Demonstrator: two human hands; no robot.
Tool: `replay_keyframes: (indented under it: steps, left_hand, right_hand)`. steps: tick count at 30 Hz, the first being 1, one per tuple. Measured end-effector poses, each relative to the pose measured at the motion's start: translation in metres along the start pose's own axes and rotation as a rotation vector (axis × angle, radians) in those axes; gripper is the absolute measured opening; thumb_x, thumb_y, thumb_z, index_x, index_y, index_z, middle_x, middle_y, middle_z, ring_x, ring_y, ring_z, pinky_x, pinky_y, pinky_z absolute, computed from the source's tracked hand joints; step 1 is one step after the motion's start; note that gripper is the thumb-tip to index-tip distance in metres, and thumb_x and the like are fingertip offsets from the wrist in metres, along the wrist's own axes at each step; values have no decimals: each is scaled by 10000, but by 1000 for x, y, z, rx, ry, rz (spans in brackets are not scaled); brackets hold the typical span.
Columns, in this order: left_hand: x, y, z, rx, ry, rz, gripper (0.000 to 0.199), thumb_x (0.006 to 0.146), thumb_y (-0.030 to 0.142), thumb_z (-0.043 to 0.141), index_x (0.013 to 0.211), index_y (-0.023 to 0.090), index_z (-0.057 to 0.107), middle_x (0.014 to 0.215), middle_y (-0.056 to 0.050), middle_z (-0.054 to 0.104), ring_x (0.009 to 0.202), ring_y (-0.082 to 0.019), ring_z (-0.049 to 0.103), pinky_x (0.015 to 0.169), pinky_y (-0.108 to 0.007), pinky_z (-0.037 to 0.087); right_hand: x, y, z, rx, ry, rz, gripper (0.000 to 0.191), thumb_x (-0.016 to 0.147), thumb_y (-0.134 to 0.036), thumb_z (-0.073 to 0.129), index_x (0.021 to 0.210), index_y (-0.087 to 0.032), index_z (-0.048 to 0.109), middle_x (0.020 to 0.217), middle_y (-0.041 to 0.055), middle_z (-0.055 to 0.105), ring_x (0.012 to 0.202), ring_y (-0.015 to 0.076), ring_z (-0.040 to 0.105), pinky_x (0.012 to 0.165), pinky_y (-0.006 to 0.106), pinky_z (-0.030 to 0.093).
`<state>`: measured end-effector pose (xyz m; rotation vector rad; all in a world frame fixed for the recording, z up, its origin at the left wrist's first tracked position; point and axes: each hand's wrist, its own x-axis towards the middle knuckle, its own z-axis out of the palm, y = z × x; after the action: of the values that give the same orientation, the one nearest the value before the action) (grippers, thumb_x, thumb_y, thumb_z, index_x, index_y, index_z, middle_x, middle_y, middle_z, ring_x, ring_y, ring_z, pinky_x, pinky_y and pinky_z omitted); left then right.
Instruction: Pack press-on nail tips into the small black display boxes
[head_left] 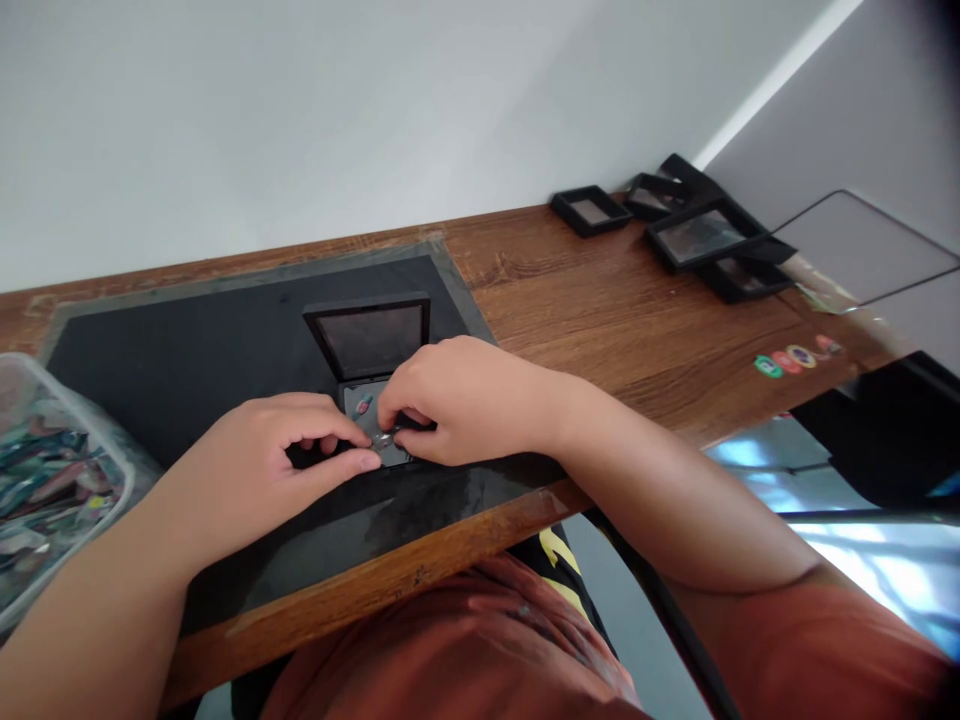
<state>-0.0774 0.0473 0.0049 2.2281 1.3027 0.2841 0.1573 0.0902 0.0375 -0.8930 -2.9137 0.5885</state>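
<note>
An open black case (367,340) with a clear window in its raised lid sits on the dark mat (187,345). In its grey lower half lies a small item with red and teal on it (363,406). My left hand (274,450) reaches in from the left, thumb and fingertips close together at the case's front left. From the right comes my right hand (457,405), its fingers curled over the case. Between both sets of fingertips is a small shiny clear piece (382,439), too small to make out; the fingers partly hide it.
A clear plastic bin (124,465) of small colourful packets stands at the left. Several black framed cases (590,210) lie at the back right of the wooden table (570,300). Round stickers (801,357) are near the right edge.
</note>
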Motion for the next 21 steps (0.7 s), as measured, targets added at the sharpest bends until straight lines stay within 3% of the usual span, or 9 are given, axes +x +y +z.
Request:
replay_keyframes:
  steps: [9, 21]
  left_hand:
    - [2, 1, 3, 24, 49, -20, 348, 964, 534, 571, 807, 260, 718, 787, 16, 706, 694, -143, 611, 620, -276, 436]
    - [2, 10, 3, 71, 138, -78, 397, 985, 536, 508, 765, 236, 647, 752, 6, 683, 681, -170, 601, 650, -307, 414]
  right_hand:
    - [1, -6, 3, -42, 20, 88, 159, 854, -272, 658, 789, -217, 792, 764, 34, 759, 628, 151, 567, 560, 284, 251]
    - [8, -16, 15, -173, 108, 168, 234, 881, -269, 577, 870, -174, 791, 787, 94, 758, 682, 224, 668, 538, 312, 204]
